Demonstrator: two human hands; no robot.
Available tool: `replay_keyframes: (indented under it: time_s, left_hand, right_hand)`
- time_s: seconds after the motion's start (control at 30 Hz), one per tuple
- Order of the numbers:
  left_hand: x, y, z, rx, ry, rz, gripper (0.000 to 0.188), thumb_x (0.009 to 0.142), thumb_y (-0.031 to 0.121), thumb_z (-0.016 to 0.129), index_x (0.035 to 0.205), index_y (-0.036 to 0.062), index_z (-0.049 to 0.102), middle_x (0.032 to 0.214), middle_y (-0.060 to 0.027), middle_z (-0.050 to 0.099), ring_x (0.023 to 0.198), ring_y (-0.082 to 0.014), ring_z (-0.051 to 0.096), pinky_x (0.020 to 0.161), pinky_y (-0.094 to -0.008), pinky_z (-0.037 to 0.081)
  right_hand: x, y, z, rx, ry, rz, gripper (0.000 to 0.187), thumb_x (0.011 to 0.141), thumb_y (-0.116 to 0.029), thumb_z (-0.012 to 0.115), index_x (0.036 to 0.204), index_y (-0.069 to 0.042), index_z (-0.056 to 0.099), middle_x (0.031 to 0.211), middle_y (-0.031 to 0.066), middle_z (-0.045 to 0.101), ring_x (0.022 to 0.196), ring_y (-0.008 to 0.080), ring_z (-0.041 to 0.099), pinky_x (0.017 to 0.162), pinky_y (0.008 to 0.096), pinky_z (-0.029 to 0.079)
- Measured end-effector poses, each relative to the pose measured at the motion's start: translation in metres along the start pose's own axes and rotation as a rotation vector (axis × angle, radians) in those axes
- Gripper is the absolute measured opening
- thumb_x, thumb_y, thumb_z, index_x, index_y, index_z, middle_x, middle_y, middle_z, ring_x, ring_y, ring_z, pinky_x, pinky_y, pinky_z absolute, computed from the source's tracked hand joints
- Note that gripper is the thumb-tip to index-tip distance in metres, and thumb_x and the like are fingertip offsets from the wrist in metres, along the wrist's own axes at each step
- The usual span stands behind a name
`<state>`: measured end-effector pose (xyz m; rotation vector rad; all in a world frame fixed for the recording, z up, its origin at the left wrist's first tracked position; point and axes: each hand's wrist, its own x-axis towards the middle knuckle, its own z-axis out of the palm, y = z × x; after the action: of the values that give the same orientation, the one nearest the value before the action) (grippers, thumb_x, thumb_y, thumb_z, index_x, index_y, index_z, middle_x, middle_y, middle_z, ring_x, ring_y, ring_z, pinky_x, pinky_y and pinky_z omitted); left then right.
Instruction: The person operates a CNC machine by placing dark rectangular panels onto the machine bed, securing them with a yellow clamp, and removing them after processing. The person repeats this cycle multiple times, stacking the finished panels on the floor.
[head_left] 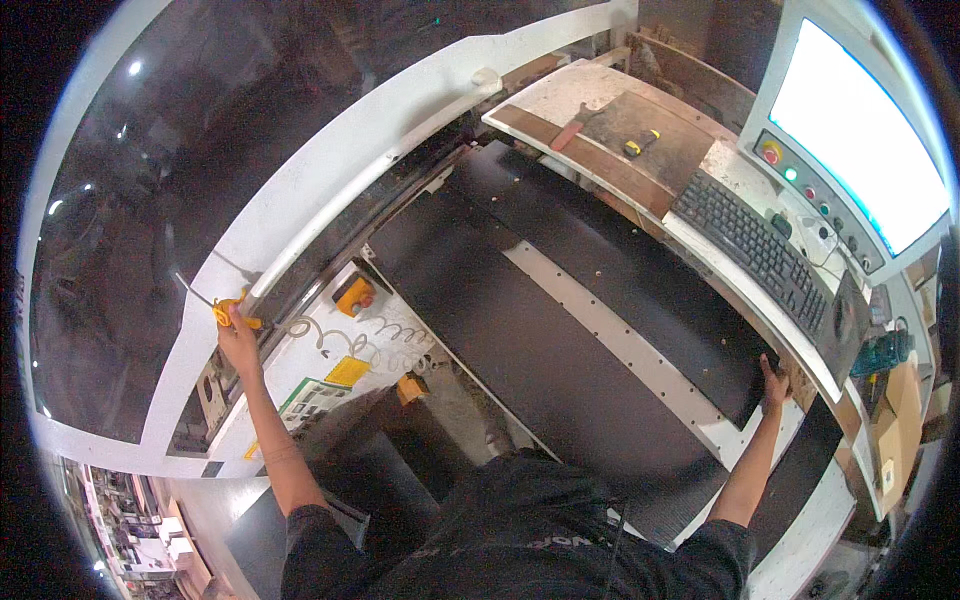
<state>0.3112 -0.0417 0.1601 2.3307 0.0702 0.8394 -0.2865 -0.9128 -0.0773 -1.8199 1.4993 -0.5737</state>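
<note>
My left hand (238,345) is wrapped round a yellow air blow gun (228,310) near the white machine frame. Its thin metal nozzle points up and to the left, and a clear coiled hose (385,335) trails away to the right of the hand. On the right, my right hand (772,386) grips the end of a long black panel (640,270), its thumb side over the edge. A second black panel (500,310) lies nearer to me. Between the two runs a pale strip (620,335) with a row of small dark holes.
Beyond the panels, a worn ledge (540,100) carries a red-handled tool (575,128), a yellow-and-black tape measure (642,143) and a black keyboard (750,245). A bright monitor (860,130) with a button panel stands at the right. An orange-yellow switch box (353,296) sits left of the panels.
</note>
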Motion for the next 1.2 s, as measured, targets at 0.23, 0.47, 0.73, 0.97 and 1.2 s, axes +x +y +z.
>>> replay_keyframes:
  time_s: [0.23,0.47,0.73,0.97,1.2]
  left_hand:
    - [-0.031,0.033,0.025,0.232,0.235,0.200,0.049,0.102,0.038,0.058,0.121,-0.0077,0.061,0.116,-0.0290,0.064,0.112,-0.0461,0.057,0.100,-0.0526,0.043]
    - [-0.229,0.140,0.115,-0.599,-0.690,-0.114,0.022,0.105,0.020,0.054,0.110,0.0031,0.067,0.103,-0.0073,0.070,0.096,-0.0202,0.066,0.089,-0.0337,0.052]
    - [-0.321,0.268,0.169,-1.085,-1.420,-0.668,0.051,0.101,0.054,0.058,0.102,0.0031,0.067,0.092,-0.0067,0.071,0.083,-0.0153,0.068,0.074,-0.0316,0.054]
    - [-0.376,0.244,0.140,-1.297,-1.650,-0.395,0.038,0.096,0.045,0.070,0.089,0.0080,0.067,0.078,-0.0030,0.066,0.068,-0.0125,0.063,0.063,-0.0268,0.049]
    - [-0.424,0.267,-0.010,-1.376,-2.508,-0.030,0.035,0.095,0.027,0.073,0.118,0.0026,0.063,0.097,-0.0078,0.069,0.079,-0.0160,0.069,0.065,-0.0290,0.054]
  right_hand:
    - [-0.020,0.016,-0.014,0.618,0.066,-0.012,0.064,0.094,-0.030,0.074,0.143,0.004,0.053,0.141,0.0131,0.056,0.129,0.0242,0.052,0.111,0.0357,0.037]
    - [-0.187,-0.044,-0.051,0.273,0.319,0.122,0.068,0.092,-0.033,0.076,0.138,0.011,0.052,0.132,0.0164,0.060,0.119,0.0251,0.057,0.108,0.0362,0.041]
    - [-0.365,-0.165,-0.123,0.264,0.411,-0.213,0.068,0.098,-0.011,0.066,0.156,0.004,0.034,0.156,0.0191,0.040,0.136,0.0273,0.044,0.115,0.0387,0.035]
    - [-0.506,-0.082,-0.217,0.404,0.336,-0.039,0.048,0.098,-0.010,0.067,0.143,0.001,0.054,0.143,0.0133,0.055,0.129,0.0234,0.051,0.113,0.0380,0.037]
    - [-0.774,-0.107,-0.263,-0.389,0.795,-0.251,0.045,0.098,-0.027,0.071,0.133,0.000,0.064,0.125,0.0182,0.067,0.109,0.0286,0.064,0.094,0.0383,0.052]
